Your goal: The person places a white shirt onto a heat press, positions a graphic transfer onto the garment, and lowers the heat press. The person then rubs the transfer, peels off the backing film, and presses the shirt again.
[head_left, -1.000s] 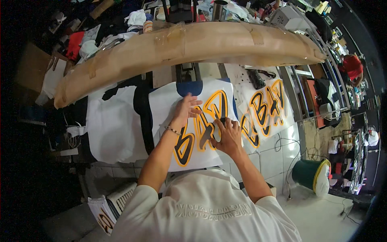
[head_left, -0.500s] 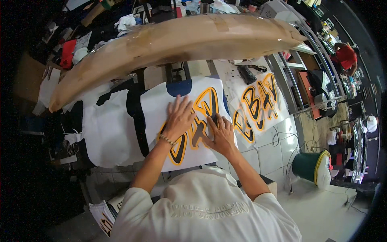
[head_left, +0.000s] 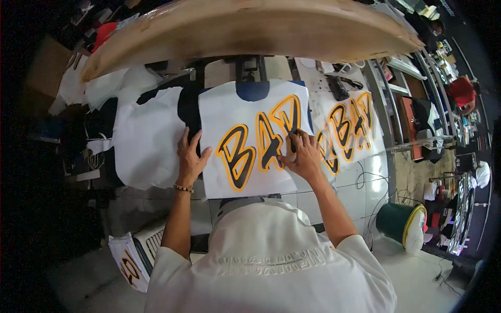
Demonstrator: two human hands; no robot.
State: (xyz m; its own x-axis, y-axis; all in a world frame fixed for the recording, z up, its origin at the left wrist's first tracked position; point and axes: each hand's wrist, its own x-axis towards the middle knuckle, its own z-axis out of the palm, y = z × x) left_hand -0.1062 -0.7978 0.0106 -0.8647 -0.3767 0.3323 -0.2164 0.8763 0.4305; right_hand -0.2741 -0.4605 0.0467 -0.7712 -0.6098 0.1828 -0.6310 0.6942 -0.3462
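In front of me lies a white shirt-shaped panel (head_left: 224,115) with large black lettering outlined in orange. A dark blue layer (head_left: 253,91) shows at its neck cut-out and upper right edge. My left hand (head_left: 191,160) is open at the panel's left edge, fingers spread and a beaded bracelet at the wrist. On the lettering's right part rests my right hand (head_left: 304,157), open, fingers slightly bent and thumb apart. It covers some of the last letter. To the right, printed sheets (head_left: 347,128) with the same style of lettering overlap each other.
A long brown tape-wrapped beam (head_left: 250,36) spans the far side above the work surface. Left of the panel is another white piece (head_left: 146,141) with black edging. Metal rails (head_left: 396,104), a green bucket (head_left: 395,221) and floor cables stand right. Printed sheets (head_left: 128,263) lie lower left.
My left hand has moved off the lettering to the panel's left edge. My right hand has shifted slightly right. The whole lettering now shows more plainly, and the view has shifted a little.
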